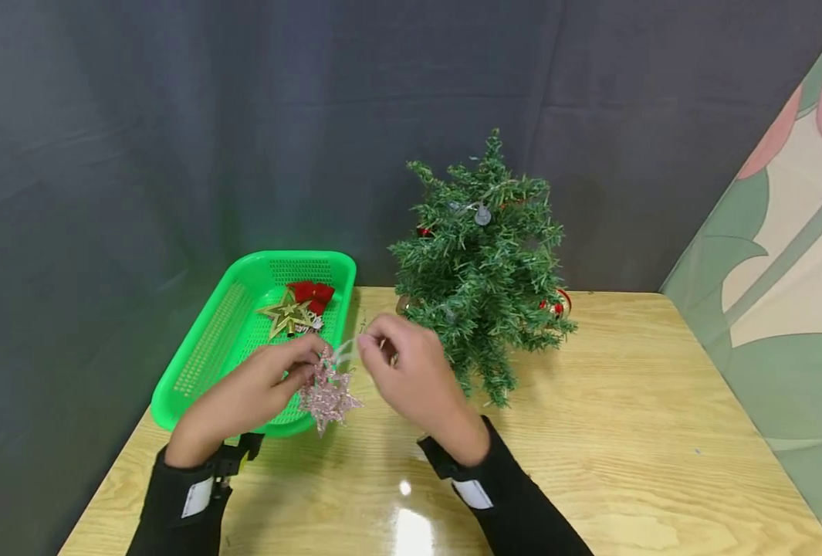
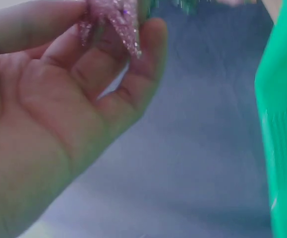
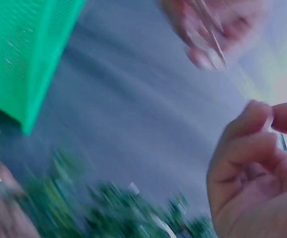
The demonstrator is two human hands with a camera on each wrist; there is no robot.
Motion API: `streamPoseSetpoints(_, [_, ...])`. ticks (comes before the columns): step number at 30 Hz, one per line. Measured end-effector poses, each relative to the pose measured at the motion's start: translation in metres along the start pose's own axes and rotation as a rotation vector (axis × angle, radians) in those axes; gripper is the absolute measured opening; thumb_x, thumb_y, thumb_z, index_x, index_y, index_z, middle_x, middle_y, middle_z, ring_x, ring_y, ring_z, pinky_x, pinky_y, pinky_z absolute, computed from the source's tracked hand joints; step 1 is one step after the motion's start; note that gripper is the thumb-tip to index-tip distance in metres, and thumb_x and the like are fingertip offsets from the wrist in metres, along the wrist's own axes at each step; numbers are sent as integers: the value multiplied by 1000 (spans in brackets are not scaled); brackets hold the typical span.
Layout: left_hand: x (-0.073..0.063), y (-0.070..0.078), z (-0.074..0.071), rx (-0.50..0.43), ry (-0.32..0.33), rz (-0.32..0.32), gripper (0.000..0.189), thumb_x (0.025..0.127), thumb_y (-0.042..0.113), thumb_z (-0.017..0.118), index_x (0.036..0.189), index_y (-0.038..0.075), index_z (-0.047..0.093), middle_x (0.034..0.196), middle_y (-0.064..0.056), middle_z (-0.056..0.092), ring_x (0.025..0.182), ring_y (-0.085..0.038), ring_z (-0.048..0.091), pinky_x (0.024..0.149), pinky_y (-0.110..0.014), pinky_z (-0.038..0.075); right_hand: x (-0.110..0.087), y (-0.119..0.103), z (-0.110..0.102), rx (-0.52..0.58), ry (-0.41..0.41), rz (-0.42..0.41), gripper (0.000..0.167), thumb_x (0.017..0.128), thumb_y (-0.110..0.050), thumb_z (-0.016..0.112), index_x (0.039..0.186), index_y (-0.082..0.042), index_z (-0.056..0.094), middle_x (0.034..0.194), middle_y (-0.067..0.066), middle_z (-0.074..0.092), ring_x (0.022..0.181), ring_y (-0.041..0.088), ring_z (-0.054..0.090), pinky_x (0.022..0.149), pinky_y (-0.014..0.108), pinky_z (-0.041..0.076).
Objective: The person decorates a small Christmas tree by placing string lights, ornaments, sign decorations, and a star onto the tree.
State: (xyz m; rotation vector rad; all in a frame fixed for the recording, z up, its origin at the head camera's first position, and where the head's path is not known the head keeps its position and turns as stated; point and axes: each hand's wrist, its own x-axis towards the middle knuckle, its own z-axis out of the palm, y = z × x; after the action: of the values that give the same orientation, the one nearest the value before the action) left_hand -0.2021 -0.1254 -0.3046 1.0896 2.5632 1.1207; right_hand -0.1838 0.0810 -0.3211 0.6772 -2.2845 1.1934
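Pink glittery star ornaments [image 1: 329, 401] hang from my left hand [image 1: 265, 386], whose fingers and thumb pinch them near the top, over the basket's right edge. In the left wrist view one glittery point [image 2: 121, 25] lies against the fingers. A pale hanging loop [image 1: 345, 351] stretches from the ornament to my right hand [image 1: 411, 367], which pinches its end between thumb and forefinger. In the right wrist view that right hand [image 3: 257, 168] is seen close up, with the left hand [image 3: 222, 29] blurred above it.
A green basket [image 1: 205, 324] holds a gold star [image 1: 287, 312], a red bow [image 1: 313, 295] and a small silvery ornament [image 1: 308, 321]. Right of it stands a small Christmas tree [image 1: 483, 270] with a red ornament [image 1: 556, 305] and a silver one [image 1: 482, 215]. A dark curtain [image 1: 279, 116] hangs behind the wooden table [image 1: 626, 432].
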Motion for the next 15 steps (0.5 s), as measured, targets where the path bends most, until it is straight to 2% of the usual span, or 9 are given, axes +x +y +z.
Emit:
streamPoseSetpoints(2, [8, 8, 11, -88, -25, 59, 18, 89, 1, 44, 97, 16, 51, 79, -4, 51, 68, -17, 49, 61, -28, 43, -2, -7, -25, 149, -20, 79, 16, 89, -21, 47, 75, -19, 54, 68, -8, 47, 53, 7, 40, 49, 24, 37])
streamPoseSetpoints(4, [16, 9, 23, -143, -43, 104, 16, 89, 3, 43, 97, 15, 51, 85, -2, 52, 76, -18, 51, 67, -29, 43, -3, -15, -43, 274, -58, 137, 15, 89, -16, 48, 77, -12, 56, 72, -1, 51, 54, 12, 42, 51, 26, 39])
streamPoseSetpoints(6, [22, 4, 35, -162, -55, 120, 16, 90, 5, 44, 99, 16, 51, 91, 1, 54, 85, -14, 53, 74, -30, 43, -4, -21, -54, 366, -105, 203, 15, 90, -12, 47, 79, -5, 56, 74, 6, 53, 55, 14, 43, 54, 29, 40])
streamPoseSetpoints(8, [26, 1, 45, -166, -76, 143, 16, 90, 9, 44, 102, 18, 51, 96, 4, 55, 94, -12, 52, 80, -31, 41, -8, -17, -57, 427, -150, 229, 17, 90, -15, 46, 82, -4, 56, 77, 9, 55, 57, 16, 46, 54, 30, 40])
streamPoseSetpoints(10, [28, 7, 51, -198, -89, 145, 16, 90, 13, 45, 104, 18, 51, 100, 4, 55, 102, -12, 50, 83, -35, 40, -12, -9, -55, 397, -172, 217, 18, 91, -21, 45, 84, -8, 57, 76, 5, 55, 55, 15, 44, 52, 29, 39])
streamPoseSetpoints(12, [29, 22, 53, -217, -73, 150, 22, 90, 16, 48, 111, 17, 51, 108, 4, 54, 106, -13, 48, 85, -35, 38, -17, -2, -52, 345, -190, 179, 18, 90, -26, 45, 85, -14, 58, 74, -1, 55, 55, 13, 47, 51, 29, 40])
streamPoseSetpoints(15, [30, 49, 55, -217, 2, 180, 26, 87, 16, 52, 113, 17, 53, 109, 8, 54, 104, -10, 49, 84, -32, 40, -24, -3, -53, 197, -181, 115, 15, 89, -30, 46, 85, -23, 58, 69, -11, 52, 51, 8, 43, 46, 24, 38])
